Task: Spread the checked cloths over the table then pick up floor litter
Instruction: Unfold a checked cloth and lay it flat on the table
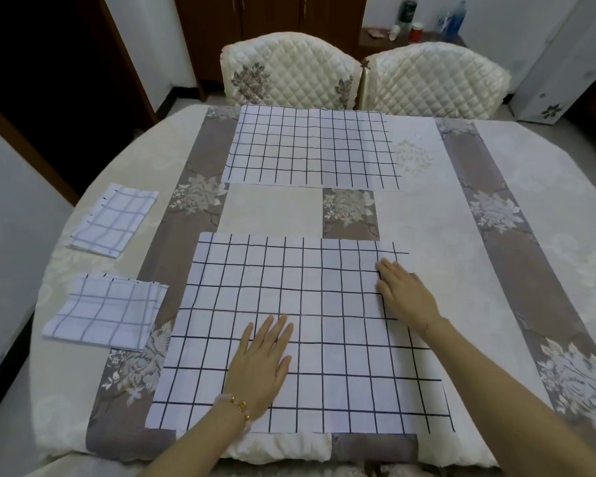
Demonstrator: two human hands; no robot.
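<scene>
Nearest the camera: left hand (260, 364), flat and palm down, fingers spread, pressed on the near checked cloth (300, 335), gripping nothing; gold bracelet (240, 406) at the wrist. Farther right: right hand (405, 294), also open and flat, fingers together, resting at the cloth's right edge, holding nothing. Near checked cloth spread fully open on the table (496, 235), close to the near edge, white with dark grid lines. Beyond it, apart across a strip of bare patterned tablecloth: far checked cloth (310, 149), likewise laid flat. On the left side of the table: two folded checked cloths, one near (107, 311) and one farther back (114, 220), well apart from both hands. Behind the table: two quilted chairs (289, 70), side by side. Floor litter not discernible.
</scene>
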